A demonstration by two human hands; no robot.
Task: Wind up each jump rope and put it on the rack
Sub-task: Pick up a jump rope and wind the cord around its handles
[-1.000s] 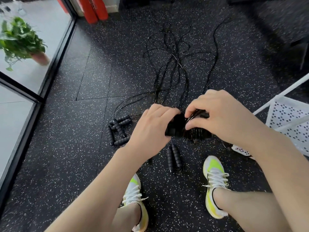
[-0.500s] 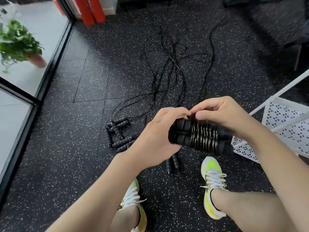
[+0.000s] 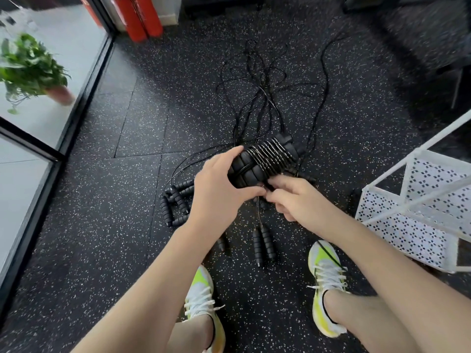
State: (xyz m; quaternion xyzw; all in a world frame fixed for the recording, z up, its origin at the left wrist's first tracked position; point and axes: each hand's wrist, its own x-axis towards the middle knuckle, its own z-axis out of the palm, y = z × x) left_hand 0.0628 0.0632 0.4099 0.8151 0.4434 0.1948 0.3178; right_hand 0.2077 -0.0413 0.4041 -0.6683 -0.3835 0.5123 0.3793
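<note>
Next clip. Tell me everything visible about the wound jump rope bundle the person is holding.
The jump rope bundle is two black foam-looking ribbed handles laid side by side, with thin, glossy black cord coiled tightly around their middle. It is held above the speckled floor, tilted with its far end up and to the right. The left hand grips its near end; the right hand pinches at the cord underneath.
</note>
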